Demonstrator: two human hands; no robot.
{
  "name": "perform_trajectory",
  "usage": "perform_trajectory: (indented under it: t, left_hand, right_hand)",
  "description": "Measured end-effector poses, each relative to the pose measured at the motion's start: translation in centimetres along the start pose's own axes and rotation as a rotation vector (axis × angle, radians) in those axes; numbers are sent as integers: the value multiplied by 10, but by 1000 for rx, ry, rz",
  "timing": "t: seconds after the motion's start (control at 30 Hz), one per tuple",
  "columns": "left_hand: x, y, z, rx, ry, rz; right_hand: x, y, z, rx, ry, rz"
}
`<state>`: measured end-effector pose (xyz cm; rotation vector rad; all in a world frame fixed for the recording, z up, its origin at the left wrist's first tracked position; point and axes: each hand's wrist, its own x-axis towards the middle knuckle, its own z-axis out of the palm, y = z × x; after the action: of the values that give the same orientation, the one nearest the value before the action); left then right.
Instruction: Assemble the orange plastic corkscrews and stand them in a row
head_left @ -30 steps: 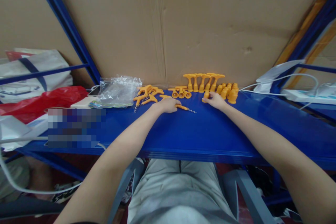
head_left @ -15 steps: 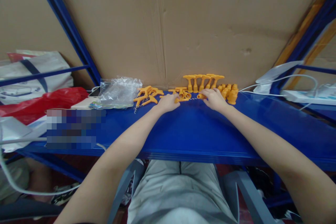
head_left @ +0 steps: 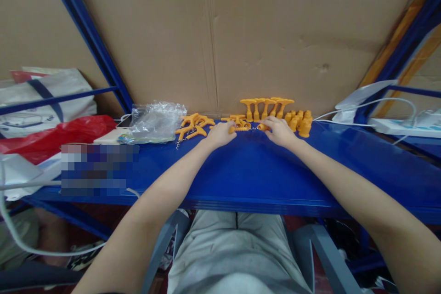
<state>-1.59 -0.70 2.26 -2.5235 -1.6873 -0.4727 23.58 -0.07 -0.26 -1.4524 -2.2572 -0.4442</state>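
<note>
Both our hands are now further back on the blue shelf (head_left: pixel 241 170) than a second ago, close to the cardboard wall (head_left: pixel 275 32), and they are bringing their two orange pieces together. We are holding the corkscrew piece (head_left: pixel 240 128) with our left hand (head_left: pixel 220 134), fingers curled narrow around its ribbed handle, the thin metal spiral pointing to the right. Our right hand (head_left: pixel 280 131) is pinching a small orange cap (head_left: pixel 262 127) between thumb and fingertips, the open end facing the spiral; both pieces are lying low, just above the shelf and almost touching each other. Behind them the standing T-shaped handles (head_left: pixel 267 106) and a group of caps (head_left: pixel 299 120) are very near to our knuckles, and we are judging that a small push backwards could knock them over like dominoes. Also the spiral tip could miss the opening of the cap and slide off, or prick a finger, because the parts are small and our grip is covering them. Both our forearms are stretching straight forward, wrists low and turning slightly inward. At the left, loose orange pieces (head_left: pixel 193 125) and a clear plastic bag (head_left: pixel 155 121) are lying apart from the hands.
</note>
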Motion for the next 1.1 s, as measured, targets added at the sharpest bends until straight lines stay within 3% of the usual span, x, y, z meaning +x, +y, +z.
perform_trajectory:
  t: [0.27,0.5,0.7,1.1]
  left_hand:
    - [1,0,-1,-19,3,-25]
    - [-1,7,0,-39,77,61]
    - [-1,5,1,-53,107,116]
    - [-2,8,-7,-35,39,-54]
  right_hand:
    - [0,-6,-1,-1,21,-40]
    - [0,-15,0,91,86,-172]
    - [0,-13,-1,145,76,-180]
    - [8,4,3,426,68,-232]
